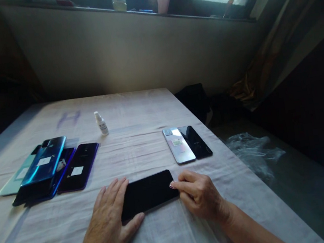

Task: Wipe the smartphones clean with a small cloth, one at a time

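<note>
A black phone [149, 193] lies flat on the white cloth near the front edge of the table [140, 140]. My left hand [108, 225] rests on its left end, fingers spread over the top and thumb along the near edge. My right hand [198, 195] has curled fingers, and its fingertip touches the phone's right end. Neither hand lifts the phone off the cloth.
To the left lies a pile of phones [46, 170], blue, teal and purple, some with white stickers. A silver phone [179, 145] and a black phone [195, 141] lie side by side at the right. A small white spray bottle [101, 123] stands further back. Clear plastic [253, 151] lies on the floor.
</note>
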Demonstrator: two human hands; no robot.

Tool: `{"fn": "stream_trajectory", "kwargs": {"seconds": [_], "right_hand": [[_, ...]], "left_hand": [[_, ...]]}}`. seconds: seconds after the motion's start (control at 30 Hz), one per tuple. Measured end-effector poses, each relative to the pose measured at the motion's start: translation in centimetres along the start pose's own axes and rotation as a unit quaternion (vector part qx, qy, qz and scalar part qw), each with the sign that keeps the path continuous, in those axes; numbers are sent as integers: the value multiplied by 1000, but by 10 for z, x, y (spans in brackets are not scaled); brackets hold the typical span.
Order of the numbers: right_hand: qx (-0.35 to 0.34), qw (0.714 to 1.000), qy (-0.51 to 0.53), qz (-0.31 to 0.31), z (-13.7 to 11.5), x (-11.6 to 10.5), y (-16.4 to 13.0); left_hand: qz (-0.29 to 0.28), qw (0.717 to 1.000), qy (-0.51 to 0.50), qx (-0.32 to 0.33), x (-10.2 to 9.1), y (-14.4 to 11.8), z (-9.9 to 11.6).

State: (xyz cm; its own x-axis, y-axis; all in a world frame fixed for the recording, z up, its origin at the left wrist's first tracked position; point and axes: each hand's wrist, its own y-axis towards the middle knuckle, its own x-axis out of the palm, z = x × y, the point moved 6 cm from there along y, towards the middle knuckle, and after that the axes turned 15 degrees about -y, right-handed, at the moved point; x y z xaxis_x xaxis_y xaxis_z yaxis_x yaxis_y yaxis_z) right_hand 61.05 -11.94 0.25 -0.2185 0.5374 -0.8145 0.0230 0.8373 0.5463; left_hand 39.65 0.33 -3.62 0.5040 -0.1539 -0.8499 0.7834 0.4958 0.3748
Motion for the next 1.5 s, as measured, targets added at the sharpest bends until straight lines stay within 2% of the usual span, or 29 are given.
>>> {"fn": "stream_trajectory", "kwargs": {"seconds": [0.33, 0.6, 0.83, 1.03, 1.17, 1.33, 1.5], "right_hand": [[34, 999, -36, -18, 8, 10, 1], [-13, 999, 0, -44, 7, -3, -3], [7, 999, -10, -41, 11, 3, -1], [-32, 993, 51, -99, 11, -9, -2], [-41, 992, 33, -114, 13, -7, -4], [-40, 995, 16, -86, 13, -4, -3], [-48, 989, 62, -122, 9, -11, -2]], "left_hand": [[-12, 1000, 9, 5, -1, 1, -1], [-13, 1000, 10, 7, 0, 2, -2], [-21, 1000, 13, 9, -1, 3, 0], [-30, 1000, 8, 4, -2, 4, 1], [-29, 999, 12, 20, -2, 3, 1], [-46, 999, 3, 28, -2, 0, -7], [-42, 999, -26, 13, -7, 0, -14]]}}
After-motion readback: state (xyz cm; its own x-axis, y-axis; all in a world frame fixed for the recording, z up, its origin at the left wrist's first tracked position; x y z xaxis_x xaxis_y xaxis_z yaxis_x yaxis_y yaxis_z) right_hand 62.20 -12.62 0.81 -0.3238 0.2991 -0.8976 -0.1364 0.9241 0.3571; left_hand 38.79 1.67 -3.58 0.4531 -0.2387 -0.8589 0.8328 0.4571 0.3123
